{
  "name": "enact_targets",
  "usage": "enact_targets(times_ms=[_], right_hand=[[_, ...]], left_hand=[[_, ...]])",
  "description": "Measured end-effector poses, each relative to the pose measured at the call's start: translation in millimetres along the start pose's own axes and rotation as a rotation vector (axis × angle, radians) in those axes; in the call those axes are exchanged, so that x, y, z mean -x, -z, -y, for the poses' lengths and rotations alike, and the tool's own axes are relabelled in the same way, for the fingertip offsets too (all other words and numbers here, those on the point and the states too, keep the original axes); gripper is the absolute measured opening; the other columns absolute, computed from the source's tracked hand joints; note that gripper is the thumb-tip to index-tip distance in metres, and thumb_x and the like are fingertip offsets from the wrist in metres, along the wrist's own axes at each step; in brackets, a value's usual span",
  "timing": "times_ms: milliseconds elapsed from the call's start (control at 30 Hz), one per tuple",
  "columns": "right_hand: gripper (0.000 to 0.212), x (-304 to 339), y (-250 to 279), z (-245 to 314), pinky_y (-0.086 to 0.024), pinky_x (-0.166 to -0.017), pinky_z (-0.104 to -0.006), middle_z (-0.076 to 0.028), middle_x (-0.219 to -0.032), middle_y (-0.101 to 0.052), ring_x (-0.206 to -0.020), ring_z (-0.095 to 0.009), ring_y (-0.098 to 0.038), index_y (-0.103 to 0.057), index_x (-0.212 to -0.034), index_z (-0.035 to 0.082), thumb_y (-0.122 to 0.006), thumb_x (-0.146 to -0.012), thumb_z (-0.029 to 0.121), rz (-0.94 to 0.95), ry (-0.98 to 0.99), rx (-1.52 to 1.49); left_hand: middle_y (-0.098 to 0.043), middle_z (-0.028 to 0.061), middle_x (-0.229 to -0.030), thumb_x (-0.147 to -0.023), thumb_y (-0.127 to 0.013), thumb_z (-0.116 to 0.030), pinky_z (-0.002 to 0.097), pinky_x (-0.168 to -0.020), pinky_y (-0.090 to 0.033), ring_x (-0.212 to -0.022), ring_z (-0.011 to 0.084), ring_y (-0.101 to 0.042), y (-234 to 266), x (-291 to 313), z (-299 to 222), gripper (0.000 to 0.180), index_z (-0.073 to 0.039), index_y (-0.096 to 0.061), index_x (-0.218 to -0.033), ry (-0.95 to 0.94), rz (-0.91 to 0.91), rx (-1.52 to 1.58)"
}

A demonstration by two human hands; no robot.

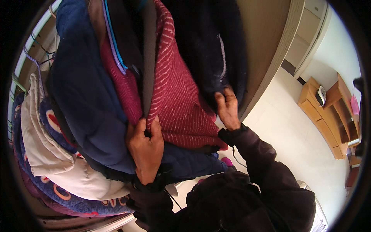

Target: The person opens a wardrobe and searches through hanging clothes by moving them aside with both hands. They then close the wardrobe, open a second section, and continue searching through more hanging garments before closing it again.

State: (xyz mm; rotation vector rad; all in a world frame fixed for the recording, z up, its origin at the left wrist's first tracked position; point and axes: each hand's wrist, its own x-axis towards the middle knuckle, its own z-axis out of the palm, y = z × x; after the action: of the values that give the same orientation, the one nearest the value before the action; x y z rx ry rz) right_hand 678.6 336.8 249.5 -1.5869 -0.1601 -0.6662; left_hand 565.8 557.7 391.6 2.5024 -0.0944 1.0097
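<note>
My left hand (146, 149) fingers are pinched shut on the maroon striped knit sweater (174, 100) hanging between the navy padded jacket (89, 100) and black coat (208, 46); right hand (228, 108) fingers are closed on the black coat's edge.

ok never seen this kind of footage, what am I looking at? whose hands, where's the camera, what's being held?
It is one fisheye camera worn on a person's head, looking down, so straight edges bend. No robot: both bare hands are the wearer's own. The left hand grips the lower edge of a dark red striped garment hanging among coats. The right hand pinches a black garment beside it. A navy padded jacket hangs on the left, with a cream jacket and patterned bedding below. A wooden cabinet stands on the pale floor.
</note>
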Motion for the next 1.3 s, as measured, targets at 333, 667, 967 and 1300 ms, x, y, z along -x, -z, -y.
enact_targets(times_ms=[333,667,967,1300], right_hand=[[0.031,9.5,29.4,-10.3,-0.045,-0.095,-0.028,-0.001,-0.105,-0.063,-0.099,-0.013,-0.058,-0.063,-0.106,0.0,-0.056,-0.104,0.03,-0.062,-0.568,-0.61],[0.023,33.0,25.4,77.3,-0.037,-0.068,-0.0255,0.006,-0.08,-0.04,-0.078,-0.006,-0.038,-0.054,-0.086,0.007,-0.057,-0.105,0.019,0.289,-0.363,-0.459],[0.017,54.3,-22.4,105.3,-0.046,-0.055,-0.037,-0.014,-0.089,-0.05,-0.079,-0.029,-0.058,-0.056,-0.089,0.001,-0.072,-0.088,0.008,0.287,0.428,0.086],[0.015,72.0,-58.2,116.8,-0.06,-0.061,-0.0326,-0.025,-0.104,-0.058,-0.099,-0.038,-0.064,-0.066,-0.089,-0.005,-0.067,-0.081,0.007,0.346,0.794,0.429]], left_hand=[[-0.058,0.0087,-0.074,-0.096,-0.071,-0.012,0.0332,-0.063,-0.041,-0.066,0.0162,-0.051,-0.2,-1.0,0.5,0.018,0.003,-0.067,-0.087,-0.021,0.019,0.038],[-0.06,0.0113,-0.075,-0.096,-0.069,-0.011,0.0339,-0.064,-0.044,-0.068,0.0185,-0.054,-0.7,-3.5,-3.0,0.018,0.006,-0.067,-0.09,-0.009,0.02,0.079],[-0.06,0.0172,-0.075,-0.096,-0.07,-0.013,0.0371,-0.064,-0.044,-0.067,0.0237,-0.055,0.6,-2.7,-5.1,0.02,0.006,-0.067,-0.089,-0.021,0.023,0.047],[-0.061,0.0187,-0.083,-0.092,-0.076,-0.023,0.0392,-0.068,-0.046,-0.073,0.0279,-0.058,-0.6,-4.0,-15.2,0.033,0.008,-0.065,-0.091,0.034,0.049,0.047]])
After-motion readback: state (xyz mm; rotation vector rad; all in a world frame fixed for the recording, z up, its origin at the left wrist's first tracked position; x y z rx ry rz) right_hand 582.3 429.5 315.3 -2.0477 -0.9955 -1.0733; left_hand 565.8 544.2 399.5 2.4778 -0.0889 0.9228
